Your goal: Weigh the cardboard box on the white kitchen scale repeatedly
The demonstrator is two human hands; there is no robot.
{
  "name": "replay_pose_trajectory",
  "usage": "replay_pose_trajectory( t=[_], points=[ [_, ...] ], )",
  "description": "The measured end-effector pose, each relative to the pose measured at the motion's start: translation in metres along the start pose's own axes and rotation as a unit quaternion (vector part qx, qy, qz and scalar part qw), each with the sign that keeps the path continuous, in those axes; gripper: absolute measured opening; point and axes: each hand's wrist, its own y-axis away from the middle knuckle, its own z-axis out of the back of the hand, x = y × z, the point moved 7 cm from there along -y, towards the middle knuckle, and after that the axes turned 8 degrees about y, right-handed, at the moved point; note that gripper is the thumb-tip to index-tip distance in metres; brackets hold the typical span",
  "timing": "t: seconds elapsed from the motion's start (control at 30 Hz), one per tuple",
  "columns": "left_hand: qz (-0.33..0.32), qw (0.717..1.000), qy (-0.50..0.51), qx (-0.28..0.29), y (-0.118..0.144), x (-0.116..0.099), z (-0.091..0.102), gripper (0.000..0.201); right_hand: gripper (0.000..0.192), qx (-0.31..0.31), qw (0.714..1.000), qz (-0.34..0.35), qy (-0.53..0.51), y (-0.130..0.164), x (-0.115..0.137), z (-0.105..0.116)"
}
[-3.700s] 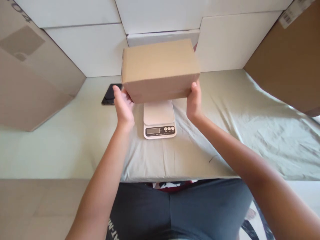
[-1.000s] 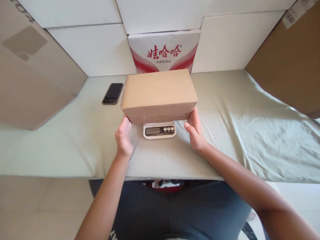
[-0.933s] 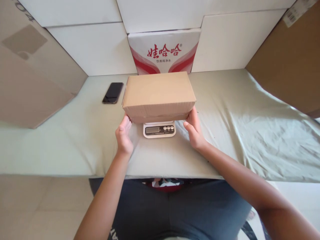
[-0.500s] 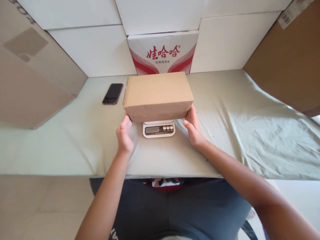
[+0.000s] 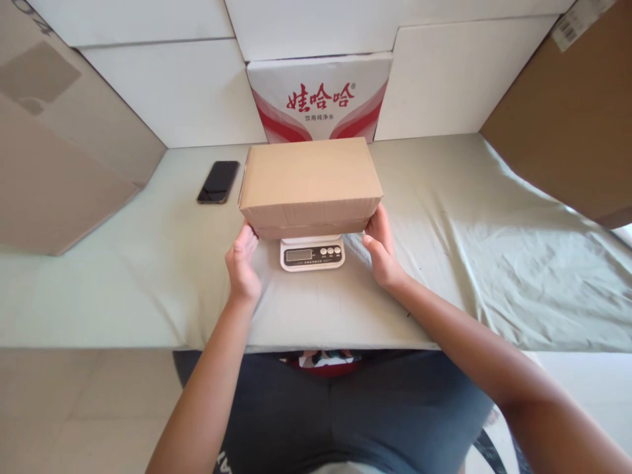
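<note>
A closed brown cardboard box (image 5: 311, 174) is above a white digital kitchen scale (image 5: 313, 254), covering the scale's weighing surface. Whether the box rests fully on it cannot be seen. My left hand (image 5: 243, 260) grips the lower left end of the box, its fingertips hidden behind and under the edge. On the opposite end my right hand (image 5: 381, 247) holds the lower right corner, with the thumb showing in front and the other fingers partly hidden. The scale's small display and round buttons face me; I can make out no digits.
A dark smartphone (image 5: 218, 182) lies on the pale green cloth (image 5: 123, 283) left of the box. Behind stands a white carton with red lettering (image 5: 320, 99), among white cartons. Large brown cartons flank the surface at left (image 5: 64, 158) and right (image 5: 567, 125).
The whole view has shifted slightly, so most things appear a little further left and up. Both hands keep their hold on the cardboard box, which stays over the scale.
</note>
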Motion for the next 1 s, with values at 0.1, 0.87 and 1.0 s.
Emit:
replay_pose_trajectory(
  t=[0.1, 0.87, 1.0],
  points=[
    [0.000, 1.000, 0.003, -0.001, 0.000, 0.001, 0.000, 0.095, 0.073, 0.001, 1.000, -0.005, 0.007, 0.000, 0.000, 0.000],
    [-0.042, 0.999, -0.004, -0.003, -0.003, -0.010, -0.002, 0.085, 0.092, -0.083, 0.990, -0.113, -0.026, -0.004, -0.030, 0.024],
    [-0.032, 0.999, -0.012, -0.006, -0.006, -0.004, 0.001, 0.089, 0.092, -0.083, 0.988, -0.122, -0.034, -0.006, -0.030, 0.023]
  ],
)
